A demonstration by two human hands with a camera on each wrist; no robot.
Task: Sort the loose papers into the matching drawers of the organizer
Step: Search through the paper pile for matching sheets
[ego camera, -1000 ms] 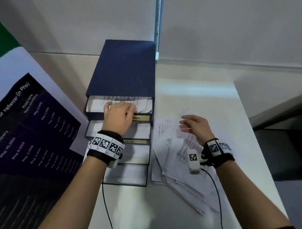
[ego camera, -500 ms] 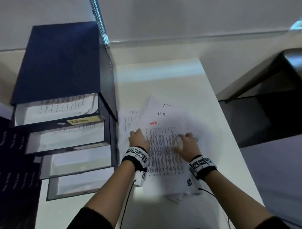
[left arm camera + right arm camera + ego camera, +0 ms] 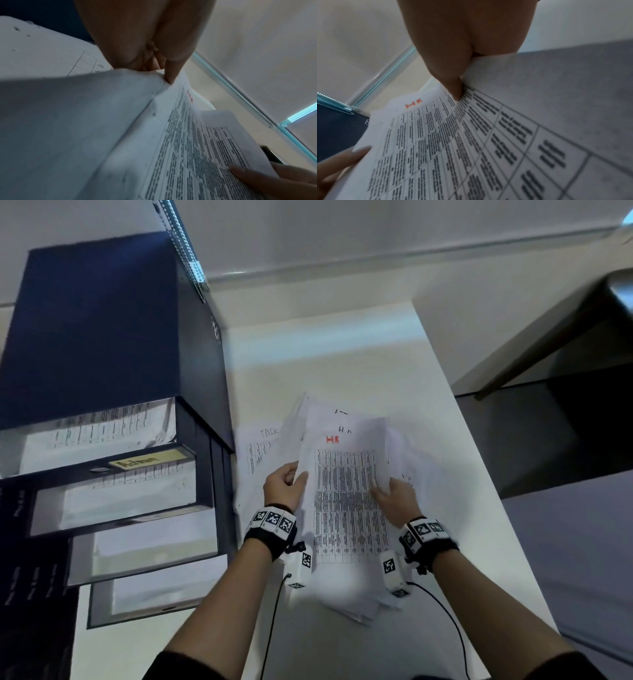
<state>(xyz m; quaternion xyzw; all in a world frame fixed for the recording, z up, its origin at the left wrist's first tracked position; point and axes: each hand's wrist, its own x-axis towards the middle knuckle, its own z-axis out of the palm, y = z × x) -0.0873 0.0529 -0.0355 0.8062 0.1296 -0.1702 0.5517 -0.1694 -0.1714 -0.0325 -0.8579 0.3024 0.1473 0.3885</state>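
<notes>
A printed sheet marked "HR" in red [image 3: 346, 494] is held up over the pile of loose papers [image 3: 270, 440] on the white worktop [image 3: 342, 354]. The left hand [image 3: 284, 486] pinches its left edge, thumb on top; the right hand [image 3: 394, 498] pinches its right edge the same way. Just left of the pile stands the dark blue organizer [image 3: 102, 330], its four drawers pulled out in steps with papers inside; the top drawer [image 3: 89, 436] bears a yellow label.
</notes>
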